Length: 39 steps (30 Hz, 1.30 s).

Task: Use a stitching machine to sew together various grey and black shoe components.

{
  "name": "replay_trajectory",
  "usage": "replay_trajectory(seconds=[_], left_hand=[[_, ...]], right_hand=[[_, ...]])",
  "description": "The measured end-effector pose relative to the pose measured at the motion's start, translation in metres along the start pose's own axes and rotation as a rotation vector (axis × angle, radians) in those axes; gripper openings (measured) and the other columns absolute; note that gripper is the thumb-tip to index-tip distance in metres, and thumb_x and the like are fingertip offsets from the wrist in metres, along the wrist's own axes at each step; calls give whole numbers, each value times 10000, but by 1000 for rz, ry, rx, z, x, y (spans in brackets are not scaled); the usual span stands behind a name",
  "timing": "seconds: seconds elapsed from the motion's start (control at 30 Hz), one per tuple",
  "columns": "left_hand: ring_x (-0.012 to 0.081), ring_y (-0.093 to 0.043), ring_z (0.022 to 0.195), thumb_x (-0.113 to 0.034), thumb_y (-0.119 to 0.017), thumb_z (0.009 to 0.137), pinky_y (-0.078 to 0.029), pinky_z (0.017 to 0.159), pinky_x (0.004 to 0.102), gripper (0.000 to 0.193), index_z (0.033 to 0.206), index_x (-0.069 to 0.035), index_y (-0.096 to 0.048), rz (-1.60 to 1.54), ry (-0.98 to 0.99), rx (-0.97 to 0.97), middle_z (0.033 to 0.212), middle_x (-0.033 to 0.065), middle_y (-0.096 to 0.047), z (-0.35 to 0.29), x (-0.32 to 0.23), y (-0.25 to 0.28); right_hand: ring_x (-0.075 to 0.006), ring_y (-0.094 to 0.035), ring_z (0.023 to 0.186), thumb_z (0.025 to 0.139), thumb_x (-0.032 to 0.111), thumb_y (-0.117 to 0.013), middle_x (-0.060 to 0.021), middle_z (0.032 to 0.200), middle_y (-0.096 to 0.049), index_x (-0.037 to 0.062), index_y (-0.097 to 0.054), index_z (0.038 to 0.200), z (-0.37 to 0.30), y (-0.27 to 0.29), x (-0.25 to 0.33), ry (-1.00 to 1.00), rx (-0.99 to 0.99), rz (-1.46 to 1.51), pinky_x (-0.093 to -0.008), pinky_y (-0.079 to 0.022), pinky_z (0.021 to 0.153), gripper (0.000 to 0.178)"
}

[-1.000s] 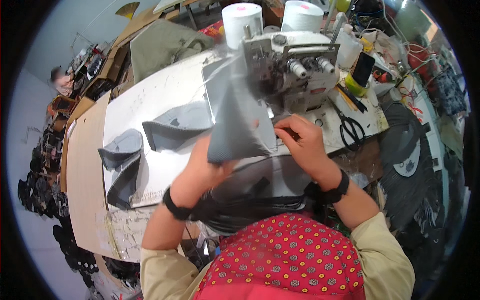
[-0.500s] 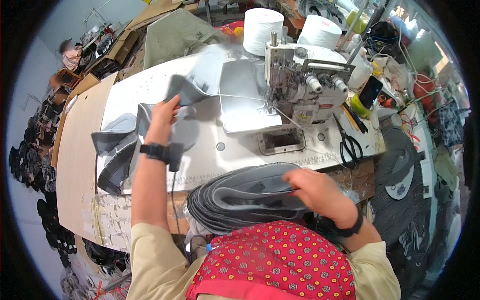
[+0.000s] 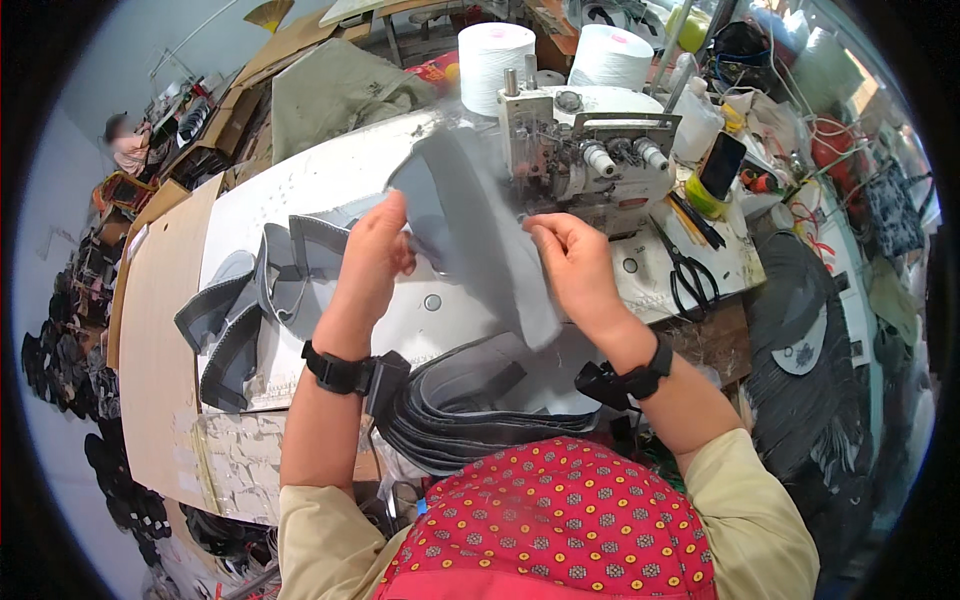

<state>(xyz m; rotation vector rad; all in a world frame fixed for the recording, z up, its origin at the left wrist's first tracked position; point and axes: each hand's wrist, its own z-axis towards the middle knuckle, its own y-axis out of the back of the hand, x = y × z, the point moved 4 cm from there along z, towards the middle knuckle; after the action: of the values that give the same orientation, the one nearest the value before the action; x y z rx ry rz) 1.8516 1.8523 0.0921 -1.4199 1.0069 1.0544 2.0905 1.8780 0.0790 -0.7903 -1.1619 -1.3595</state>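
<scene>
A grey curved fabric piece [image 3: 465, 205], smeared by motion, is raised over the sewing table in front of the sewing machine [image 3: 590, 160]. My right hand [image 3: 580, 270] pinches its right edge between thumb and fingers. At its left edge is my left hand [image 3: 375, 250], fingers curled and thumb up against the fabric. Below both hands, a stack of similar grey curved pieces [image 3: 430, 400] rests at the table's front edge, close to my apron. Several stitched grey pieces [image 3: 235, 320] lie loosely folded on the left of the white tabletop.
Two white thread cones [image 3: 495, 65] stand behind the machine. Black scissors [image 3: 690, 280] lie to its right, near a phone [image 3: 722, 165] propped on a yellow-green holder. Dark fabric [image 3: 805, 370] hangs at the right. A person [image 3: 130, 145] sits in the far left background.
My left hand has moved right and toward the middle. My right hand has left the stack and risen with a grey piece. The piece formerly in my left hand now lies at the left.
</scene>
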Motion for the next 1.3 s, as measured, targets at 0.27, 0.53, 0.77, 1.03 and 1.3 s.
replay_trajectory(seconds=[0.27, 0.53, 0.77, 1.03, 1.3], left_hand=[[18, -407, 589, -224, -678, 935, -328, 539, 188, 163, 1003, -81, -642, 256, -64, -116, 751, -72, -550, 43, -5, 7], [89, -454, 507, -351, -692, 913, -368, 487, 240, 339, 779, -44, -643, 407, 175, -196, 586, -14, -514, -28, 0, 21], [128, -568, 630, -228, -641, 969, -480, 561, 297, 270, 1092, 7, -588, 463, -70, 15, 867, 50, -624, -78, -12, -43], [397, -649, 932, 53, -594, 812, -519, 778, 391, 494, 1286, -78, -550, 1089, -356, 298, 1022, 224, -663, -60, -11, -70], [256, -650, 674, 95, -585, 789, -502, 624, 346, 191, 938, -8, -647, 979, -392, 176, 773, 145, -648, -34, -27, -50]], right_hand=[[-232, -642, 659, 893, 41, -644, -103, 765, -633, 30, -640, 1096, -27, 0, 21, 531, 79, -367, -331, -502, 564, 204], [-291, -643, 747, 748, 84, -765, -86, 910, -556, 59, -623, 1043, -10, 1, 22, 498, 54, -583, -389, -511, 595, 329], [-292, -647, 784, 748, 37, -748, -73, 933, -579, 65, -646, 971, -1, 6, 24, 438, 68, -479, -388, -519, 624, 247], [-188, -663, 600, 782, -82, -647, -104, 792, -655, 12, -641, 937, -10, 13, 50, 449, 191, -98, -316, -501, 518, 182], [-121, -642, 549, 863, -61, -642, -78, 780, -676, -47, -645, 962, -19, 17, 53, 133, 363, 12, -253, -471, 483, 100]])
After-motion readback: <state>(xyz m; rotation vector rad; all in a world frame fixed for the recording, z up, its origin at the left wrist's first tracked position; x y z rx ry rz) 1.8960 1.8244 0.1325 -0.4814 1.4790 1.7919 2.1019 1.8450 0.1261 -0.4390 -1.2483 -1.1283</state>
